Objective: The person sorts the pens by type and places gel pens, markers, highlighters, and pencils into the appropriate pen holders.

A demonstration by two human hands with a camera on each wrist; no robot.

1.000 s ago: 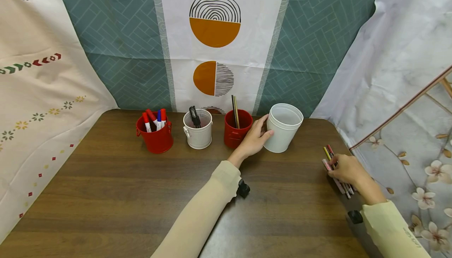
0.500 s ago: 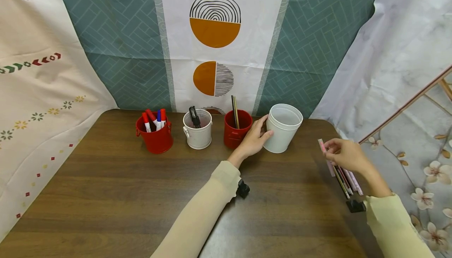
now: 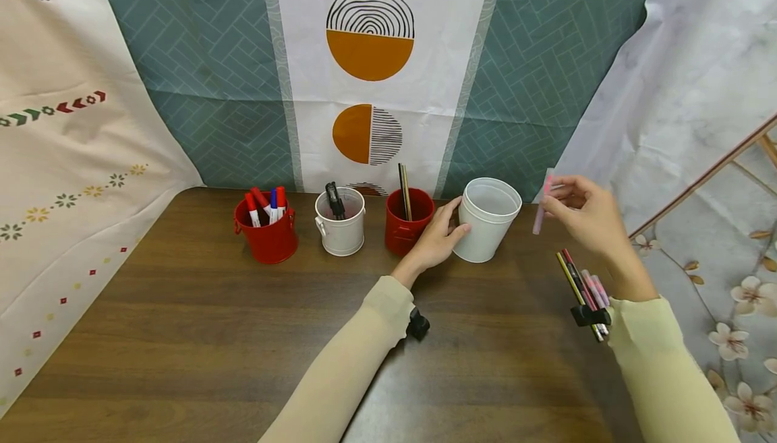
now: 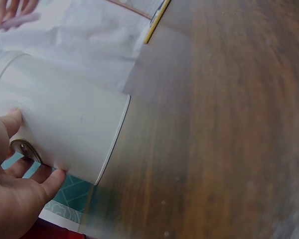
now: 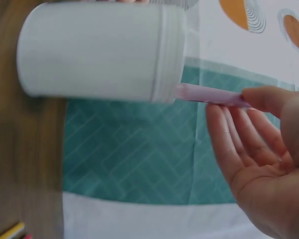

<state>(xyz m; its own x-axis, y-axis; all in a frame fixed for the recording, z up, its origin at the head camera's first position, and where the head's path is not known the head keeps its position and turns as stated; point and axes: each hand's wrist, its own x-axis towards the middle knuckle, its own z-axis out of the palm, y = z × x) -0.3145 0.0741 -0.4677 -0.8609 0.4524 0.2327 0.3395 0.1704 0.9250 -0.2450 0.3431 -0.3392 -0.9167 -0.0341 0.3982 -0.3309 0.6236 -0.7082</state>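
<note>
My left hand (image 3: 434, 239) holds the side of a tall white bucket (image 3: 485, 235), which stands upright on the table. In the left wrist view its thumb lies on the near wall and its fingers (image 4: 52, 183) reach round by the handle mount. Raised to the right of the bucket, my right hand (image 3: 587, 219) pinches a slim pink pen (image 3: 538, 219) between thumb and fingertips. The pen is nearly upright in the head view, and its far end overlaps the bucket's rim in the right wrist view. Pencils and pink pens (image 3: 573, 280) lie together below, partly covered by the right wrist camera.
Left of the white bucket stand a red bucket (image 3: 397, 241) with pencils, a small white bucket (image 3: 342, 237) with black markers, and another red bucket (image 3: 273, 244) with red and blue-capped markers. Patterned cloth (image 3: 237, 126) hangs behind the brown table (image 3: 212, 335).
My right hand has picked a pink pen from the pile and lifted it up and left toward the tall white bucket. The left hand has stayed where it was.
</note>
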